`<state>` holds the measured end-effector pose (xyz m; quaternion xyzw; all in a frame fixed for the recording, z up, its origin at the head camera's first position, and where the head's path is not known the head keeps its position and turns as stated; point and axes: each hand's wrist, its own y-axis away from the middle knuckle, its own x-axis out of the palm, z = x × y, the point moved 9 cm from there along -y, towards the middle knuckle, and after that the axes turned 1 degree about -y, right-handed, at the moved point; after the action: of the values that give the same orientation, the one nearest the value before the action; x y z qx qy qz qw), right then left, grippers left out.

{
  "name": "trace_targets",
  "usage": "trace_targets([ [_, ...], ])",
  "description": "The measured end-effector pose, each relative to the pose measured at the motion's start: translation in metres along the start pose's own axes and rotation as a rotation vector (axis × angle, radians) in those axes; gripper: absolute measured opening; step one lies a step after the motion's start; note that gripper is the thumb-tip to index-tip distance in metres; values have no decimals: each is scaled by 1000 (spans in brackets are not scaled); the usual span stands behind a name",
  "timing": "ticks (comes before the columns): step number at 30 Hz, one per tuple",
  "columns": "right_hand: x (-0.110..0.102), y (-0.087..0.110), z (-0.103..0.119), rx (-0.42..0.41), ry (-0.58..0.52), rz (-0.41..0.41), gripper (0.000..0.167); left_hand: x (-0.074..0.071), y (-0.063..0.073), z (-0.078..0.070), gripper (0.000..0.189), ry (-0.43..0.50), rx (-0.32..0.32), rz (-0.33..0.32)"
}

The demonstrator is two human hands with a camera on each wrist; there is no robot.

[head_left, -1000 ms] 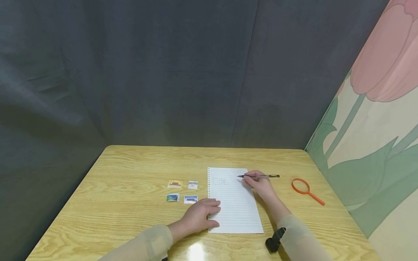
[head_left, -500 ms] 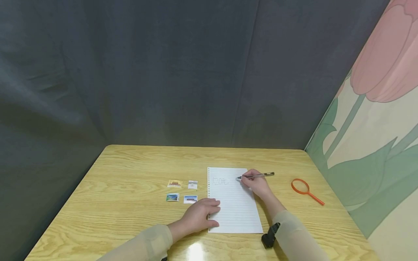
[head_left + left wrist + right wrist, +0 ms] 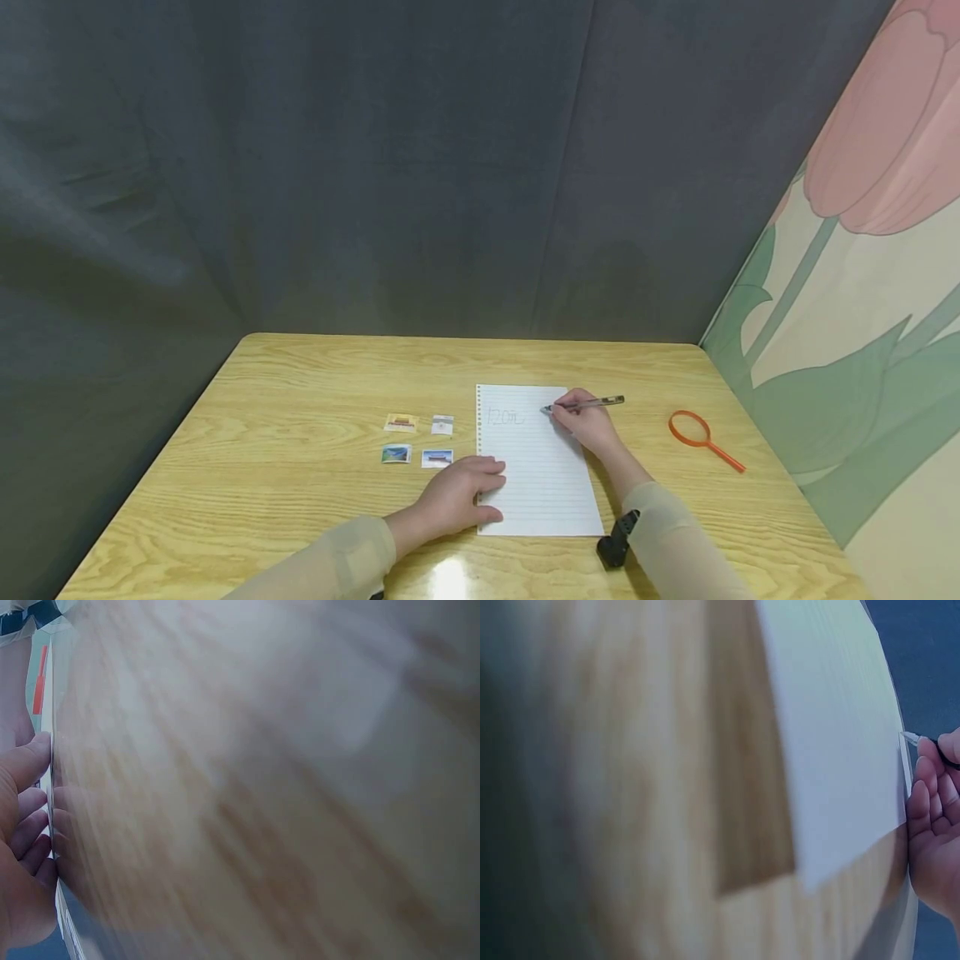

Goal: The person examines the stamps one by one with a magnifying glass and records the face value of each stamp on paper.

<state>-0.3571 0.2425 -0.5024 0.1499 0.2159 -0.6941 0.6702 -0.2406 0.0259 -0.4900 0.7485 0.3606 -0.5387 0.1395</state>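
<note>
A lined sheet of paper (image 3: 534, 492) with punched holes down its left edge lies on the table. Near its top left stands the handwriting "120元". My left hand (image 3: 459, 497) rests on the sheet's left edge, fingers spread and fairly straight. In my right hand (image 3: 592, 427) a pen (image 3: 600, 402) is pinched between thumb and fingers, its tip at the paper right of the writing. The right wrist view shows the pen tip (image 3: 910, 738) at the sheet's surface. Several stamps lie left of the sheet: a yellow one (image 3: 402, 423), a grey-white one (image 3: 442, 425), a green-blue one (image 3: 396, 453) and a blue-white one (image 3: 437, 458).
An orange magnifying glass (image 3: 709, 443) lies right of the paper on the wooden table (image 3: 285, 467). A dark curtain (image 3: 420, 183) hangs behind the table's far edge. At right stands a wall with a painted tulip (image 3: 877, 142).
My right hand has shifted slightly left with the pen, and the pen's back end now tilts higher. The left hand has stayed on the paper's edge.
</note>
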Motion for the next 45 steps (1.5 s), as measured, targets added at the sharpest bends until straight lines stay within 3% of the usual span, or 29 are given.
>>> trace_targets([
  [13,2,1,1,21,34,19,7,-2,0,-1,48,0,-7,12],
  [24,7,4,5,-31,33,117,5,-2,-1,-1,48,-2,-4,13],
  [32,-8,5,-6,34,3,-39,10,-1,0,-1,48,-11,-8,9],
  [45,-4,5,-2,24,45,-35,8,0,0,-1,45,-15,9,7],
])
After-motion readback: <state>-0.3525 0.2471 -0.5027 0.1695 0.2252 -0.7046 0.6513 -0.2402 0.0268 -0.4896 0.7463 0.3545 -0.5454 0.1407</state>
